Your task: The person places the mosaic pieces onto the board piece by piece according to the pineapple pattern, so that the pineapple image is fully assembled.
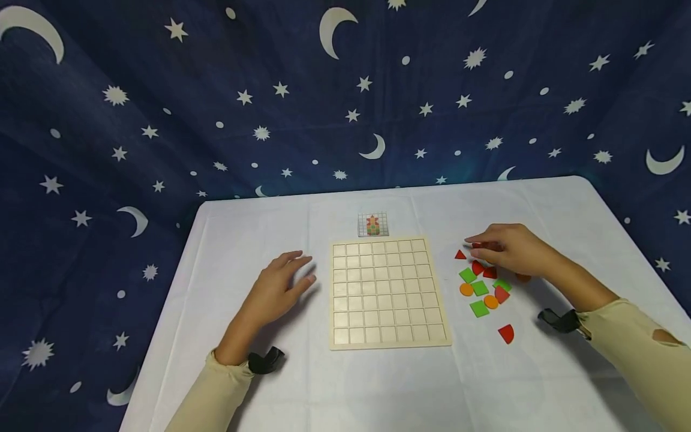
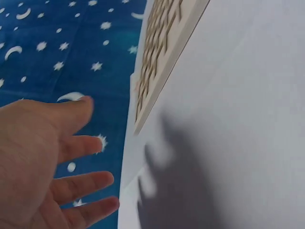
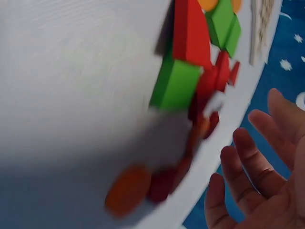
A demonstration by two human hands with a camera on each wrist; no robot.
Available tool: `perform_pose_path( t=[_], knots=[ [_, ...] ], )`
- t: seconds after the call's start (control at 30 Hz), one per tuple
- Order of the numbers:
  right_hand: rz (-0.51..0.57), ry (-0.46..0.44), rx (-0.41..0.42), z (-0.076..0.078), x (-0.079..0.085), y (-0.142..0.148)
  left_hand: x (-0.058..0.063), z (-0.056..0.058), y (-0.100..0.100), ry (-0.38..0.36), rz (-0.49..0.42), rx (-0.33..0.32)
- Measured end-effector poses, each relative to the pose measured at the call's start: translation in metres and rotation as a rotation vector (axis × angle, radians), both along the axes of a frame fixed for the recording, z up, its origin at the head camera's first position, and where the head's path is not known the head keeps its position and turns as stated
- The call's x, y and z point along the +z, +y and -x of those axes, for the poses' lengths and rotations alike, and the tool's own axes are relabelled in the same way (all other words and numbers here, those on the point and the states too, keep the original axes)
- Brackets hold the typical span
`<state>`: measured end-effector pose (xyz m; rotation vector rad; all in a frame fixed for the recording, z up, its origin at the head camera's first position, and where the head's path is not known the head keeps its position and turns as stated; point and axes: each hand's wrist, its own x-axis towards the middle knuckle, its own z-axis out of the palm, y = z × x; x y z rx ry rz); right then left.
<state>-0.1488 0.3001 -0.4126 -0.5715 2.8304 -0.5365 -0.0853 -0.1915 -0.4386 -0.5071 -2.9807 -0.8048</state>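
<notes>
My left hand (image 1: 274, 290) hovers left of a pale wooden grid board (image 1: 390, 294), fingers spread and nothing held. The left wrist view shows that hand (image 2: 52, 157) with its shadow on the cloth and the board's edge (image 2: 167, 71) beyond. Over the far side of a loose pile of flat coloured pieces, my right hand (image 1: 513, 247) has relaxed, parted fingers and holds nothing. Under and around it lie red pieces (image 1: 477, 267), green squares (image 1: 479, 288) and orange discs (image 1: 490, 302). Some pieces are hidden by the hand. In the right wrist view the fingers (image 3: 250, 148) are apart from the pieces.
A small card (image 1: 372, 224) with a coloured pattern on a grid lies behind the board. One red quarter-circle (image 1: 506, 333) sits nearer than the pile. White cloth covers the table (image 1: 378, 390); a dark blue star-and-moon curtain (image 1: 302, 108) hangs behind it.
</notes>
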Motion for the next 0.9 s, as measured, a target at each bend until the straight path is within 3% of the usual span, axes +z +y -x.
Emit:
perform_pose_path(
  t=[0.23,0.53,0.77,0.9],
  knots=[
    [-0.032,-0.038,0.006,0.015,-0.017,-0.017,-0.007,0.01,0.027,-0.091,0.134,-0.045],
    [0.026,-0.082,0.014,0.019,-0.018,-0.028,-0.007,0.017,0.031,-0.228,0.196,-0.023],
    [0.24,-0.123,-0.033,0.02,-0.019,-0.054,-0.009,0.019,0.03,-0.27,0.183,-0.017],
    [0.418,-0.236,-0.084,0.022,-0.02,-0.086,-0.009,0.02,0.03,-0.267,0.18,-0.019]
  ],
)
